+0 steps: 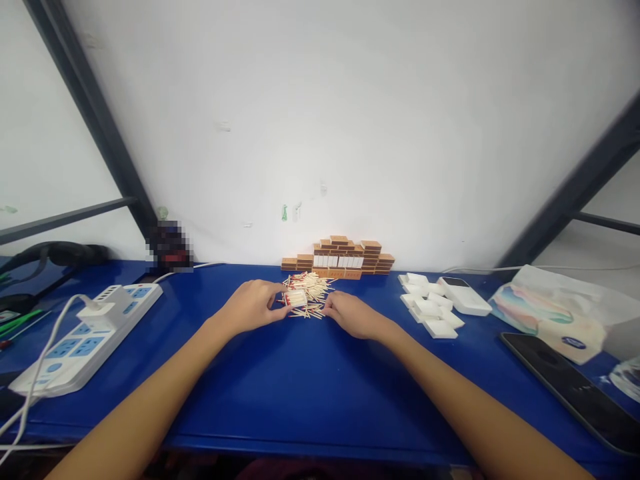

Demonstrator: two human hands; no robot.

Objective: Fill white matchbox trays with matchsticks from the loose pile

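A loose pile of matches (314,285) with red heads lies on the blue table. My left hand (256,303) grips a small white matchbox tray (296,299) between thumb and fingers at its left end; matches lie in the tray. At the right edge of the pile is my right hand (347,313), its fingers closed in a pinch near the match ends. Whatever is between those fingertips is too small to make out. Behind the pile, brown matchboxes (337,273) stand stacked against the wall, with a row of white pieces among them.
White matchbox trays (429,303) lie in a heap to the right, beside a white device with a dark screen (464,295). Further right are a tissue pack (547,317) and a black phone (570,383). A white power strip (85,343) with cables occupies the left.
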